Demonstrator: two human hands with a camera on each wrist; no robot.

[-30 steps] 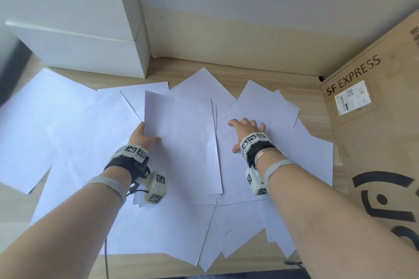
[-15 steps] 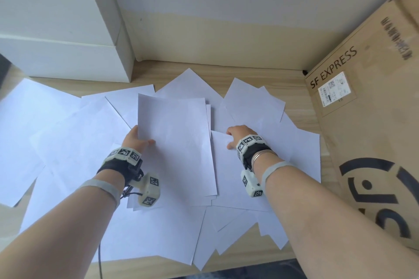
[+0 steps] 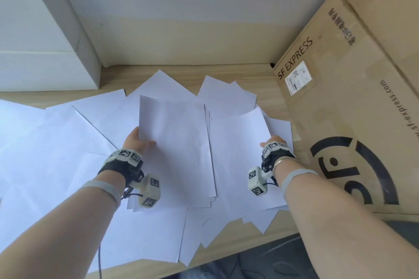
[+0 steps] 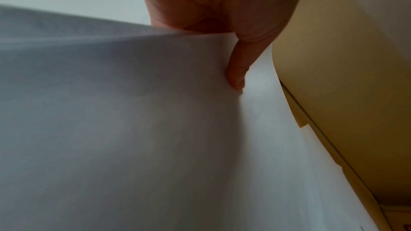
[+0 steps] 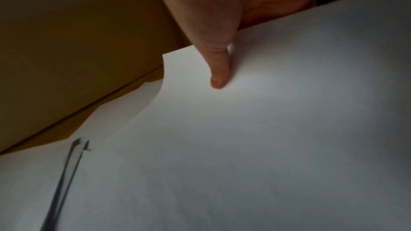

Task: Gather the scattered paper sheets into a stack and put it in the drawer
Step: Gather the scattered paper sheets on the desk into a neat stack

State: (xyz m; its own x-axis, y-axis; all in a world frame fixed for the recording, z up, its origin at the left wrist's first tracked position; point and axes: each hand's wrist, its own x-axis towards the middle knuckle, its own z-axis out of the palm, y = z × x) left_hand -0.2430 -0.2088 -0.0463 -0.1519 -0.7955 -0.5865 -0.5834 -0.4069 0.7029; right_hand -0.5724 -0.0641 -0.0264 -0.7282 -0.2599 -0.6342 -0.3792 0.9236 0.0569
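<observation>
Several white paper sheets lie scattered and overlapping on the wooden table. My left hand pinches the left edge of a small stack of sheets at the centre, thumb on top; the thumb shows in the left wrist view. My right hand pinches the right edge of a single sheet, whose far corner curls up. In the right wrist view the thumb presses on that sheet. The other fingers are hidden under the paper.
A white drawer unit stands at the back left. A large cardboard box marked SF EXPRESS stands close against my right hand. A wall runs along the back. The table's front edge is near me.
My right hand moved right from flat on the papers toward the box and took hold of a sheet's edge, lifting it. The left hand kept holding its stack.
</observation>
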